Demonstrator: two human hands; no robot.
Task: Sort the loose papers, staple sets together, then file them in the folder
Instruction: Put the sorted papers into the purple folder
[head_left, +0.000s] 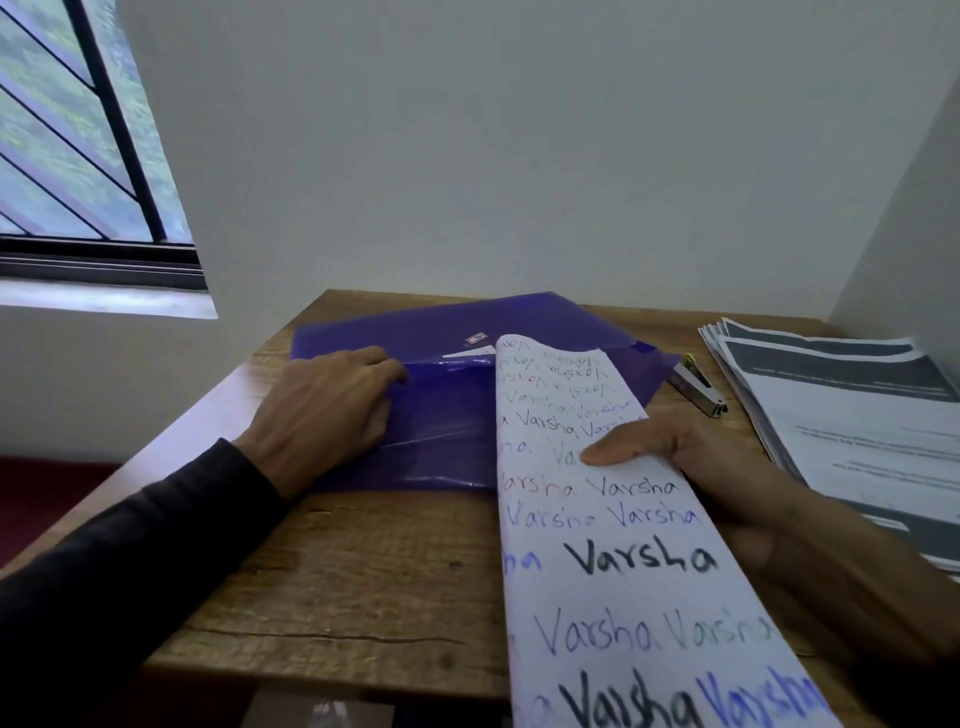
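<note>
A purple plastic folder (441, 436) lies on the wooden table, its flap open toward the wall. My left hand (332, 410) rests on the folder's left part, fingers curled over the edge of its front cover. My right hand (696, 467) holds a white sheet covered in handwritten words (613, 561), thumb on top and fingers underneath. The sheet's far end curls up over the folder's opening, where a bit of white paper shows inside. A silver stapler (698, 387) lies just right of the folder.
A stack of printed papers with dark bands (852, 415) sits at the table's right side against the wall. The wooden table (363, 582) stands in a corner, walls behind and to the right. A window is at the upper left.
</note>
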